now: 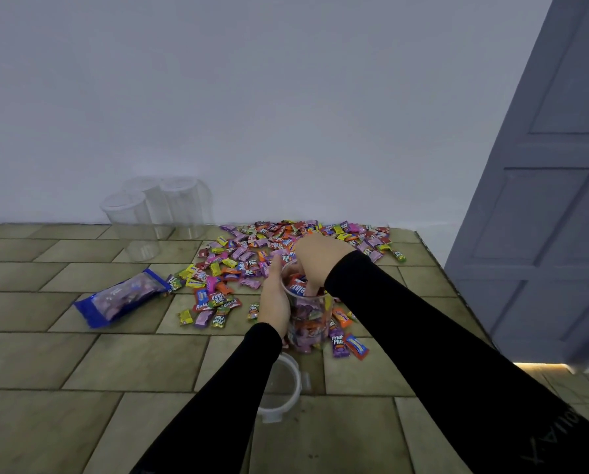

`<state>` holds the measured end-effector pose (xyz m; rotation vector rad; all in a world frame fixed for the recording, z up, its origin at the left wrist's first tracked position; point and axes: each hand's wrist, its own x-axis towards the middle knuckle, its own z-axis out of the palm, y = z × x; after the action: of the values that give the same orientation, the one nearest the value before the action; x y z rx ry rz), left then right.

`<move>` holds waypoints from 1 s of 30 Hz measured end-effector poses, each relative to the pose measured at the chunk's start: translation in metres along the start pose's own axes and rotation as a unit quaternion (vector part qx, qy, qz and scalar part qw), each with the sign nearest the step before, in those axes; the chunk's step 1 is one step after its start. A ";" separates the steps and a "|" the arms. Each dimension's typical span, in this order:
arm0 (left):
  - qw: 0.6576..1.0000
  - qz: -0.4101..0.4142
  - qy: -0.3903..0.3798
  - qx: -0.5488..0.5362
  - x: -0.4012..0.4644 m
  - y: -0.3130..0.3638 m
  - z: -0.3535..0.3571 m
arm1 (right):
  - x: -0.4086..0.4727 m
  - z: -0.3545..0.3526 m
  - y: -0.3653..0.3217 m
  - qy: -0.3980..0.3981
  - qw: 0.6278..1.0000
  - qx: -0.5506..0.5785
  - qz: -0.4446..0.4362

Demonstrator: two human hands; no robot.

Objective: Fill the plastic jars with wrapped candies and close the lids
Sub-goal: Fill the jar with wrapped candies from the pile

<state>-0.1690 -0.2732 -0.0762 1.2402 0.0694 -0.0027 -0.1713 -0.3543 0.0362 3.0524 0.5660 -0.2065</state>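
- Near the middle of the tiled surface [81,364], a clear plastic jar [308,316] stands upright, mostly filled with wrapped candies.
- The left hand [275,299] wraps around the jar's left side, fingers curled against the wall, gripping it.
- The right hand [318,260] comes in from above, wrist bent down, fingers dipped into the jar's open mouth among the top candies; whether they pinch a candy or are loose I cannot tell.
- Both arms wear long black sleeves, the right sleeve [457,354] crossing from the lower right corner.
- A round clear lid [281,388] with clip tabs lies flat on the surface just in front of the jar, partly hidden by the left sleeve [211,405].
- A wide heap of loose candies [252,254] spreads behind and beside the jar, up to the wall.
- A blue candy bag [122,295] lies on its side to the left.
- Three empty clear jars [156,213] stand together against the white wall [252,97], far left.
- A grey panelled door [542,200] stands on the right.
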 end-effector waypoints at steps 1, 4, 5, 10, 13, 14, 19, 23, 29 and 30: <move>1.000 0.001 0.001 -0.004 0.000 0.000 0.000 | 0.000 0.000 -0.001 -0.003 1.000 0.006 0.003; 1.000 0.002 0.005 -0.013 0.000 0.001 0.000 | 0.002 0.002 -0.004 -0.031 0.999 0.017 -0.001; 1.000 0.003 0.003 -0.017 0.000 0.000 -0.001 | 0.003 0.003 -0.005 -0.039 0.999 0.020 -0.007; 1.000 0.002 0.011 -0.023 0.001 -0.002 -0.002 | 0.008 0.005 -0.008 -0.074 0.997 0.008 -0.030; 1.000 0.000 0.012 -0.016 0.000 0.000 0.000 | 0.011 0.007 -0.004 -0.077 0.996 -0.011 -0.037; 1.000 0.000 0.012 -0.014 -0.001 0.000 0.000 | 0.012 0.007 -0.003 -0.079 0.996 -0.016 -0.038; 1.000 -0.003 -0.003 0.026 -0.002 0.007 -0.001 | 0.005 0.005 0.004 -0.091 0.995 -0.011 -0.044; 0.995 -0.012 -0.050 0.090 -0.004 0.013 -0.010 | -0.004 0.002 0.014 -0.028 0.996 0.079 -0.032; 0.983 0.093 -0.008 0.161 -0.005 0.049 -0.012 | -0.021 -0.002 0.031 0.163 0.956 0.245 -0.012; 0.979 0.117 -0.001 0.168 -0.006 0.057 -0.008 | -0.023 0.002 0.036 0.198 0.941 0.276 -0.004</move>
<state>-0.1733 -0.2475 -0.0244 1.5806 -0.0835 0.1955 -0.1797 -0.3958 0.0376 3.6694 0.6228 0.3182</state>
